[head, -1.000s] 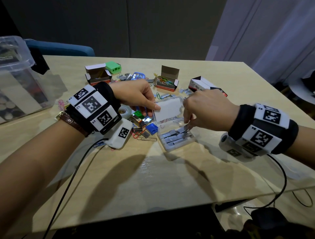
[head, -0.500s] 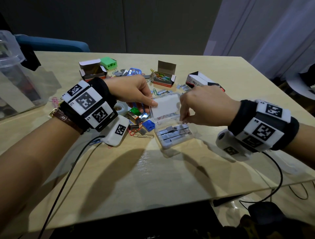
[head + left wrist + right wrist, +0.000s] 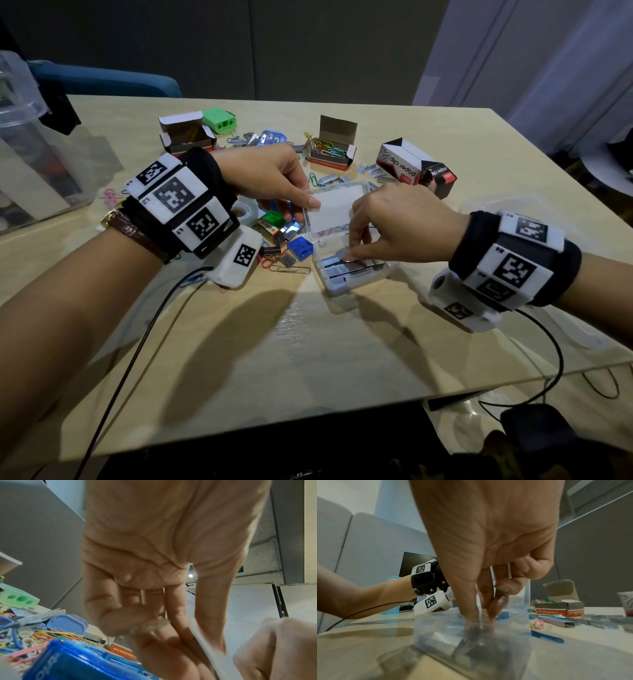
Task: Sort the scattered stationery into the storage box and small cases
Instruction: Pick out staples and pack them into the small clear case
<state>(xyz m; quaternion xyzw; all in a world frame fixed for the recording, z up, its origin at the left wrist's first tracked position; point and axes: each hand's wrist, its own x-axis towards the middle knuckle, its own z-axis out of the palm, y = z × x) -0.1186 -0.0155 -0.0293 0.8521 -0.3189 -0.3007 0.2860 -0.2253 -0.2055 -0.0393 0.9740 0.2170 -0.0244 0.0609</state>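
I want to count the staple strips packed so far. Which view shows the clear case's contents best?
Head view: it looks down into the clear case, strips laid side by side. Right wrist shows them blurred through its wall; left wrist shows only the lid's edge.

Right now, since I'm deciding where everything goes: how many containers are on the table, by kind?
Cardboard boxes: 3
Clear case: 1
Blue case: 1
Storage box: 1
Total: 6
A faint clear shape by the right wrist is too unclear to count.
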